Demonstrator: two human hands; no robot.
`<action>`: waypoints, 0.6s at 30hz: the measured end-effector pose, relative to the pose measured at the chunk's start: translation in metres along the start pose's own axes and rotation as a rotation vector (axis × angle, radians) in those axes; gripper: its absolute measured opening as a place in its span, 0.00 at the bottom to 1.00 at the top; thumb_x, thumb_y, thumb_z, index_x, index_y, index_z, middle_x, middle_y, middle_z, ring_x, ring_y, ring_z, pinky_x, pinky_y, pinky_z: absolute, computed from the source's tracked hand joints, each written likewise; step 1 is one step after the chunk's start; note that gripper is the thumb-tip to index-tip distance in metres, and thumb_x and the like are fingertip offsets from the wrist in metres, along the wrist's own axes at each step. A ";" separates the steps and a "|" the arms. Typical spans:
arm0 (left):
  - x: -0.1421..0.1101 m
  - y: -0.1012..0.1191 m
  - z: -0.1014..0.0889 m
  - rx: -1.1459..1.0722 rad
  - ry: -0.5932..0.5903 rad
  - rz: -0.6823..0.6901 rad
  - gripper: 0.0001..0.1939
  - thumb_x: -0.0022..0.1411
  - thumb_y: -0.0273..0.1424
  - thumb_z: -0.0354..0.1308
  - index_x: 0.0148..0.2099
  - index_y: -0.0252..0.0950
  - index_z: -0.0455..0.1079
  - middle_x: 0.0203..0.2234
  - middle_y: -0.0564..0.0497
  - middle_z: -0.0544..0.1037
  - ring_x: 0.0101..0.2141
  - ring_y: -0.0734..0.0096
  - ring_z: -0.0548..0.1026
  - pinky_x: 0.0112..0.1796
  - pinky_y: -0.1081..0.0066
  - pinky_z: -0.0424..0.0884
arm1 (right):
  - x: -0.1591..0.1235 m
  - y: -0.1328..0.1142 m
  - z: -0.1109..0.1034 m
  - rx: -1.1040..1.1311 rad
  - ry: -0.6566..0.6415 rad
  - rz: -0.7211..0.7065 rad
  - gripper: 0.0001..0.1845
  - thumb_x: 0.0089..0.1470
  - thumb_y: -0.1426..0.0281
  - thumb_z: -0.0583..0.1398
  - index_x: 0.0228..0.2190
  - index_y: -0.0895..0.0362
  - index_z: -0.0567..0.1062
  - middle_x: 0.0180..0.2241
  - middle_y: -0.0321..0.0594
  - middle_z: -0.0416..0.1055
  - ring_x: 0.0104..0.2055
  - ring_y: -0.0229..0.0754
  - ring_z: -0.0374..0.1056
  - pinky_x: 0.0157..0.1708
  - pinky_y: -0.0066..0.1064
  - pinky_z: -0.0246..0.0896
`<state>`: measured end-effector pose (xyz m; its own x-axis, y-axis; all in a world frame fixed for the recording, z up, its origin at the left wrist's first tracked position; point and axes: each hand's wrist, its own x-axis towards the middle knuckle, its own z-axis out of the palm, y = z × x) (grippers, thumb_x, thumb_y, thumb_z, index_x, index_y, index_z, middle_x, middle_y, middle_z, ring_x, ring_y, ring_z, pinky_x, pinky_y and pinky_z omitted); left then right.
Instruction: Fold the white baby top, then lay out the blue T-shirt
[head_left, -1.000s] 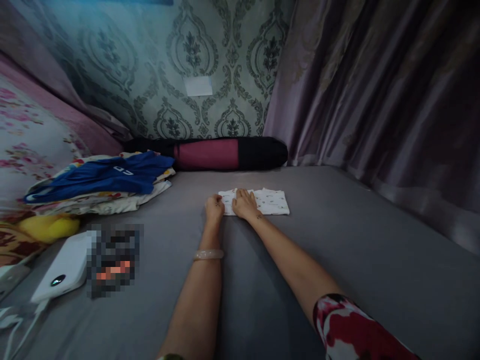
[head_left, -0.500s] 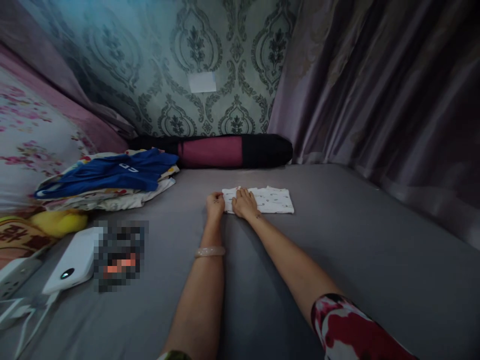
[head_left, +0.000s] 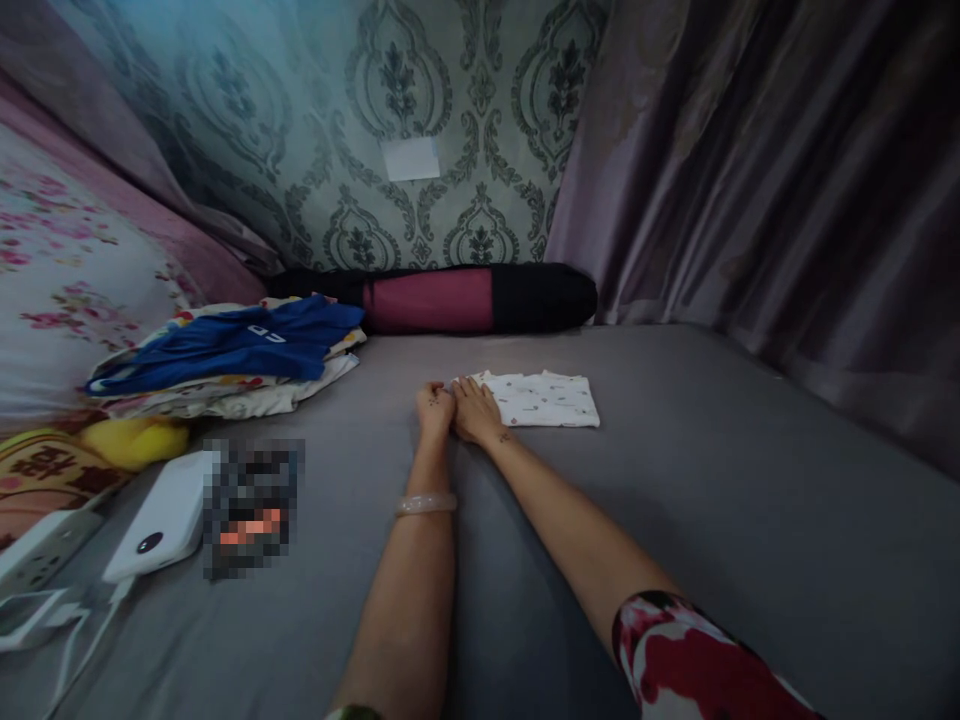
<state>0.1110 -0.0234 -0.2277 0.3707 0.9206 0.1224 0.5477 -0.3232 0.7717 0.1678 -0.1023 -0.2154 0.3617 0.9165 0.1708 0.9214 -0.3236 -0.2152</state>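
A white cloth with a small print [head_left: 551, 400] lies folded into a flat rectangle on the grey sheet. At its left edge is my left hand [head_left: 435, 408], fingers curled closed on the cloth's edge; the fingertips are partly hidden. My right hand [head_left: 476, 410] lies flat with fingers stretched out over the left end of the cloth, right beside the left hand and covering that part of it. A pale bangle [head_left: 426, 504] circles my left forearm.
To the left are a pile of clothes with a blue garment [head_left: 247, 345] on top, a yellow plush thing [head_left: 135, 442], a white power bank [head_left: 161, 520] with a cable, and a power strip [head_left: 49, 550]. A black and maroon roll [head_left: 427, 300] lies along the wall. Curtains [head_left: 675, 170] hang at right.
My right hand has slid left along the cloth to beside my left hand, uncovering more of the cloth's middle. The left hand stays at the left edge. The view has shifted slightly.
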 end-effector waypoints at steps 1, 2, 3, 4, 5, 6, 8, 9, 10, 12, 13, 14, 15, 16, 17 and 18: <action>0.000 0.001 -0.001 -0.009 -0.001 -0.019 0.20 0.61 0.25 0.45 0.53 0.29 0.69 0.42 0.37 0.79 0.42 0.63 0.78 0.41 0.69 0.71 | 0.001 0.001 0.000 0.007 -0.012 0.000 0.29 0.63 0.69 0.45 0.63 0.64 0.56 0.65 0.49 0.50 0.67 0.48 0.43 0.63 0.42 0.36; -0.001 0.003 -0.001 -0.022 -0.004 -0.040 0.20 0.61 0.25 0.44 0.52 0.29 0.69 0.42 0.37 0.79 0.42 0.64 0.78 0.41 0.70 0.71 | 0.002 0.001 -0.001 0.018 -0.027 0.001 0.28 0.63 0.69 0.45 0.63 0.64 0.56 0.66 0.49 0.49 0.67 0.48 0.43 0.63 0.42 0.37; -0.002 0.005 -0.003 -0.035 -0.008 -0.058 0.20 0.61 0.24 0.44 0.52 0.29 0.69 0.41 0.37 0.79 0.42 0.64 0.78 0.41 0.70 0.71 | 0.003 0.002 -0.002 0.033 -0.045 0.003 0.28 0.64 0.68 0.44 0.63 0.64 0.56 0.66 0.49 0.49 0.67 0.47 0.43 0.63 0.42 0.37; -0.003 0.008 -0.004 -0.043 -0.016 -0.063 0.20 0.61 0.24 0.44 0.52 0.28 0.69 0.41 0.38 0.79 0.43 0.64 0.78 0.41 0.71 0.71 | 0.004 0.003 -0.004 0.050 -0.057 0.006 0.28 0.64 0.68 0.43 0.62 0.64 0.56 0.66 0.49 0.50 0.67 0.47 0.44 0.63 0.43 0.37; -0.004 0.010 -0.005 -0.052 -0.022 -0.066 0.20 0.60 0.23 0.45 0.52 0.29 0.69 0.42 0.38 0.79 0.43 0.65 0.77 0.42 0.71 0.71 | 0.003 0.005 -0.006 0.064 -0.057 0.013 0.28 0.65 0.68 0.43 0.62 0.64 0.57 0.65 0.48 0.51 0.67 0.47 0.44 0.63 0.43 0.37; -0.005 0.013 -0.006 -0.057 -0.026 -0.062 0.20 0.60 0.22 0.45 0.52 0.29 0.69 0.42 0.39 0.79 0.44 0.65 0.77 0.43 0.71 0.70 | 0.002 0.007 -0.009 0.073 -0.044 0.026 0.27 0.65 0.67 0.42 0.62 0.63 0.57 0.65 0.48 0.52 0.66 0.47 0.45 0.63 0.44 0.37; -0.008 0.019 -0.007 -0.043 -0.027 -0.013 0.21 0.58 0.21 0.46 0.53 0.29 0.68 0.45 0.39 0.77 0.47 0.66 0.75 0.46 0.71 0.69 | -0.004 0.012 -0.016 0.070 0.011 0.058 0.27 0.66 0.66 0.42 0.62 0.62 0.58 0.64 0.47 0.53 0.66 0.48 0.45 0.64 0.47 0.34; -0.010 0.022 -0.006 -0.021 -0.031 0.038 0.22 0.58 0.20 0.46 0.53 0.29 0.68 0.46 0.39 0.77 0.48 0.66 0.74 0.48 0.70 0.67 | -0.008 0.016 -0.019 0.058 0.038 0.076 0.27 0.66 0.65 0.42 0.61 0.61 0.59 0.64 0.47 0.54 0.66 0.49 0.44 0.64 0.49 0.32; -0.013 0.025 -0.004 0.009 -0.040 0.107 0.22 0.58 0.20 0.46 0.53 0.30 0.68 0.48 0.39 0.76 0.50 0.65 0.73 0.50 0.69 0.66 | -0.013 0.021 -0.023 0.044 0.058 0.094 0.27 0.66 0.65 0.42 0.61 0.59 0.59 0.64 0.46 0.53 0.66 0.51 0.44 0.63 0.51 0.31; -0.017 0.030 0.002 0.074 -0.070 0.264 0.22 0.57 0.19 0.47 0.54 0.31 0.68 0.49 0.40 0.75 0.52 0.64 0.71 0.53 0.67 0.64 | -0.023 0.031 -0.030 0.016 0.075 0.121 0.26 0.65 0.64 0.43 0.62 0.57 0.59 0.65 0.45 0.52 0.66 0.54 0.43 0.62 0.55 0.30; -0.019 0.032 0.005 0.101 -0.089 0.335 0.22 0.57 0.19 0.46 0.54 0.31 0.68 0.50 0.41 0.75 0.52 0.64 0.70 0.54 0.66 0.63 | -0.027 0.036 -0.032 0.005 0.076 0.128 0.26 0.65 0.64 0.43 0.62 0.55 0.59 0.65 0.44 0.52 0.66 0.55 0.43 0.62 0.56 0.30; -0.022 0.033 0.009 0.127 -0.107 0.399 0.23 0.58 0.19 0.46 0.54 0.32 0.68 0.50 0.41 0.75 0.53 0.64 0.70 0.55 0.66 0.62 | -0.031 0.041 -0.033 -0.002 0.072 0.131 0.26 0.65 0.63 0.43 0.62 0.54 0.59 0.65 0.44 0.52 0.66 0.56 0.43 0.62 0.57 0.30; -0.023 0.034 0.013 0.156 -0.125 0.453 0.23 0.58 0.19 0.46 0.54 0.32 0.68 0.51 0.42 0.74 0.53 0.65 0.69 0.55 0.65 0.61 | -0.035 0.045 -0.034 -0.008 0.061 0.129 0.26 0.66 0.63 0.43 0.62 0.54 0.59 0.65 0.44 0.52 0.66 0.56 0.43 0.62 0.56 0.31; -0.025 0.034 0.016 0.193 -0.145 0.494 0.23 0.58 0.18 0.46 0.54 0.33 0.68 0.51 0.42 0.74 0.54 0.65 0.69 0.56 0.65 0.61 | -0.037 0.049 -0.033 -0.014 0.049 0.122 0.26 0.66 0.63 0.43 0.62 0.54 0.59 0.65 0.44 0.52 0.66 0.55 0.43 0.62 0.56 0.33; -0.026 0.033 0.018 0.237 -0.170 0.524 0.22 0.58 0.18 0.46 0.53 0.33 0.68 0.51 0.42 0.74 0.54 0.64 0.69 0.56 0.64 0.61 | -0.039 0.052 -0.031 -0.022 0.038 0.114 0.26 0.66 0.63 0.42 0.62 0.53 0.60 0.65 0.43 0.52 0.66 0.55 0.43 0.62 0.55 0.34; -0.026 0.032 0.021 0.283 -0.197 0.546 0.22 0.58 0.19 0.46 0.53 0.33 0.69 0.50 0.41 0.74 0.53 0.63 0.69 0.55 0.64 0.61 | -0.040 0.054 -0.029 -0.031 0.030 0.106 0.26 0.66 0.63 0.43 0.61 0.53 0.61 0.65 0.43 0.52 0.66 0.54 0.43 0.62 0.53 0.35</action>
<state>0.1343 -0.0624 -0.2189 0.7678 0.5588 0.3132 0.4084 -0.8037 0.4328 0.2073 -0.1636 -0.2057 0.4606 0.8697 0.1772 0.8818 -0.4255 -0.2035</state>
